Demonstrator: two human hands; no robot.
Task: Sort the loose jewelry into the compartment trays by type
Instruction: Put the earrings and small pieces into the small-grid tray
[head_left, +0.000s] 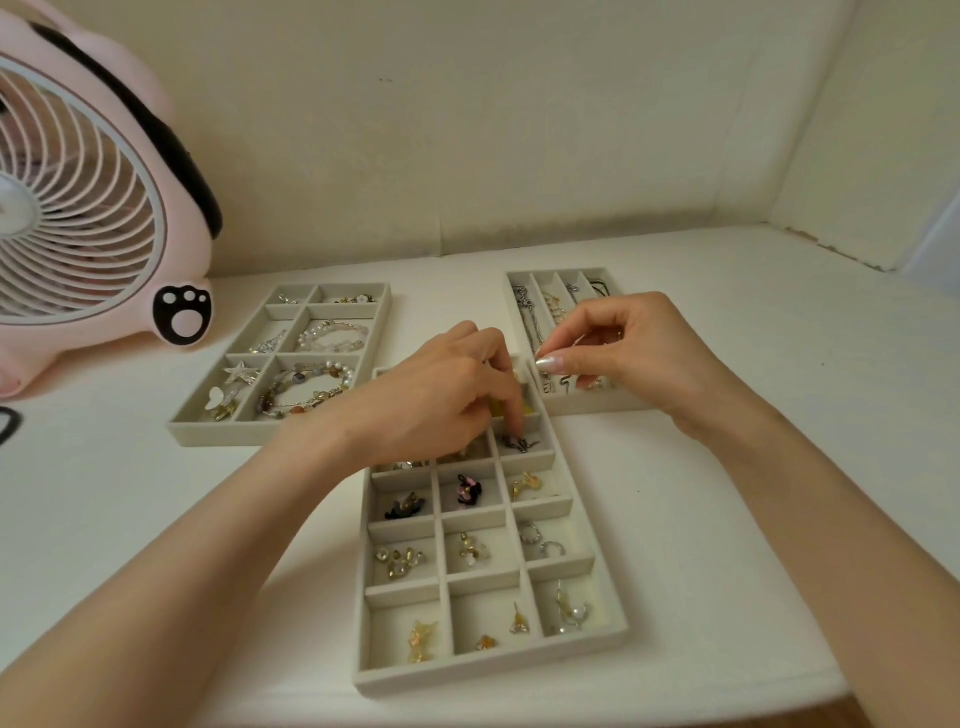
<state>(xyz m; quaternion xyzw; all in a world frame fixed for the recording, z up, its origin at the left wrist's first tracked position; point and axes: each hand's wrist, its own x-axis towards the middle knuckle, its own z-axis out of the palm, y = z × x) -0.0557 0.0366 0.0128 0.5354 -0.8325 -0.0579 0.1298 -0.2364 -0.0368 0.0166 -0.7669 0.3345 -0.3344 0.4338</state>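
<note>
A grey tray of small square compartments (563, 506) lies in the middle and holds several pairs of earrings. My left hand (447, 400) reaches into its upper right part, fingertips pinched down on a dark earring (522, 444) that rests on the compartment floor. My right hand (628, 348) hovers over the near end of the necklace tray (597, 405), thumb and forefinger pinched on a small thin piece of jewelry (577, 341) that is too small to identify. My hands hide the upper compartments of the middle tray.
A third tray (208, 434) at the left holds bracelets (306, 387) and brooches. A pink fan (98, 208) stands at the far left. A dark band (8, 423) lies at the left edge. Walls close the back and right. The shelf's front edge runs just below the middle tray.
</note>
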